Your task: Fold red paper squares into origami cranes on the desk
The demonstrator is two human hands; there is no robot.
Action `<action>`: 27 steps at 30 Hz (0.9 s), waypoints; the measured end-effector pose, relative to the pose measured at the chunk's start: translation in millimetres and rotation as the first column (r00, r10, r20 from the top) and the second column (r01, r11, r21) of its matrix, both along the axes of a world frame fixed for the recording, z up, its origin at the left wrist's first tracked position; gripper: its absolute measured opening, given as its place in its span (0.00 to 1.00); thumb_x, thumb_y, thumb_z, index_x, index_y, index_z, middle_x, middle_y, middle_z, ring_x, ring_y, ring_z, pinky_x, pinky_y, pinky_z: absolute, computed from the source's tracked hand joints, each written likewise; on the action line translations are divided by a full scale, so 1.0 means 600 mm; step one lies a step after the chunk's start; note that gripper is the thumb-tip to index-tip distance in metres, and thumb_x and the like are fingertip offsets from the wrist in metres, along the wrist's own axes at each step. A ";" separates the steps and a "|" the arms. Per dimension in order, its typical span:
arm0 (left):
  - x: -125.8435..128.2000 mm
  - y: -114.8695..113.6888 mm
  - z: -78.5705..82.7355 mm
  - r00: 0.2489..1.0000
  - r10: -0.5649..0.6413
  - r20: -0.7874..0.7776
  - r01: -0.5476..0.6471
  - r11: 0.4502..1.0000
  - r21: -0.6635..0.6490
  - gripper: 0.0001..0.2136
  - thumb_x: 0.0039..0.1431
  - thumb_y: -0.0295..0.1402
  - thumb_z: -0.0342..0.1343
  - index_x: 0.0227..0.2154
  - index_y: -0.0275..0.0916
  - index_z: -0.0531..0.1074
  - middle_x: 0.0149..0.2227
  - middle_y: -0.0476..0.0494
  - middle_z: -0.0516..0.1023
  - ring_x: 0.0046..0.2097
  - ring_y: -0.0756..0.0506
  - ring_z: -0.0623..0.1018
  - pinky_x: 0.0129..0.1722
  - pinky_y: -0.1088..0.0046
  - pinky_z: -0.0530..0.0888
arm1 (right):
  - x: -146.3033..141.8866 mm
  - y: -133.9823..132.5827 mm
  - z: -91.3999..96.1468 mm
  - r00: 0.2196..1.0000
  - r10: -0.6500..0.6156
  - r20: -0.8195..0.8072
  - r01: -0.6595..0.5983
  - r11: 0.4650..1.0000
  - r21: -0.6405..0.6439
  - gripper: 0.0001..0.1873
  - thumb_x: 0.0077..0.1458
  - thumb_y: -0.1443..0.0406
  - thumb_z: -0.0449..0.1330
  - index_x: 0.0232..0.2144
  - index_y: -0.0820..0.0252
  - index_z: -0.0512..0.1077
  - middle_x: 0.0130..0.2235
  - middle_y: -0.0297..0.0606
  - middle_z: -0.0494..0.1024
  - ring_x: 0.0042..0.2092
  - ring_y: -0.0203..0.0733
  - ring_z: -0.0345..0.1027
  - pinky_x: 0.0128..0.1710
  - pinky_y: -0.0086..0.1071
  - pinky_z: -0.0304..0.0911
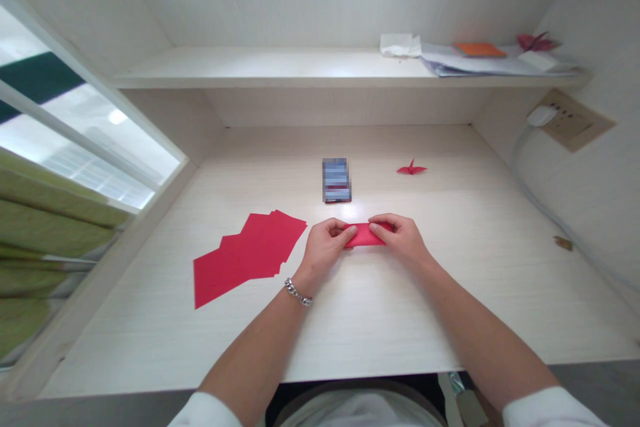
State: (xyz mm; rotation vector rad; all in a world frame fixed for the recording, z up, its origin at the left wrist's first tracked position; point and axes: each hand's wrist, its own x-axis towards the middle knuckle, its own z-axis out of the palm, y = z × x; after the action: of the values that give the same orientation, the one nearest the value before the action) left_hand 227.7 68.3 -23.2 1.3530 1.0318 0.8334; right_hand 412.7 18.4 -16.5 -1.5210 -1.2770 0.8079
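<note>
A folded strip of red paper [365, 235] lies on the pale wooden desk [380, 307] in front of me. My left hand [325, 247] pinches its left end, fingers closed on the paper. My right hand [403, 235] grips its right end, fingers curled over the top edge. A chain bracelet [298, 293] sits on my left wrist. To the left of my hands several flat red paper sheets [245, 255] are fanned out on the desk. A small red paper crane [411, 169] stands farther back on the right.
A phone [337, 180] lies just behind my hands. The upper shelf [260, 70] carries papers [480, 63], an orange pad [479, 49], a white tissue [400, 45] and another red crane [537, 42]. A white cable [530, 193] runs from a wall socket [570, 121] at the right.
</note>
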 end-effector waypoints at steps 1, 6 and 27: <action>0.000 -0.001 0.001 1.000 -0.002 0.010 0.002 1.000 -0.015 0.16 0.47 0.44 0.64 0.29 0.35 0.75 0.25 0.45 0.78 0.26 0.49 0.75 0.24 0.75 0.70 | -0.001 -0.001 0.001 1.000 -0.001 0.001 0.001 1.000 -0.005 0.11 0.48 0.61 0.63 0.35 0.57 0.80 0.38 0.39 0.82 0.40 0.46 0.74 0.43 0.37 0.67; 0.002 -0.002 0.005 0.998 -0.008 0.060 0.013 0.997 -0.080 0.16 0.47 0.44 0.65 0.28 0.34 0.74 0.24 0.45 0.77 0.26 0.49 0.75 0.25 0.74 0.73 | 0.000 -0.001 0.003 1.000 -0.002 0.015 0.002 1.000 -0.020 0.11 0.48 0.61 0.63 0.34 0.57 0.80 0.38 0.39 0.82 0.40 0.46 0.75 0.43 0.38 0.68; 0.002 0.001 0.000 0.997 -0.018 0.072 0.025 0.995 -0.096 0.16 0.47 0.43 0.65 0.29 0.34 0.75 0.25 0.44 0.78 0.25 0.49 0.75 0.24 0.74 0.74 | 0.001 -0.003 0.002 1.000 -0.007 0.005 0.008 0.999 -0.031 0.11 0.48 0.60 0.63 0.35 0.57 0.80 0.37 0.39 0.82 0.40 0.46 0.75 0.43 0.38 0.68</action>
State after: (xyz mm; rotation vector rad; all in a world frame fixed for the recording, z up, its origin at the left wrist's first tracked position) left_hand 228.6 68.9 -23.0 1.2416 0.9884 0.7999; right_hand 413.5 16.8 -15.4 -1.5526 -1.2673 0.8227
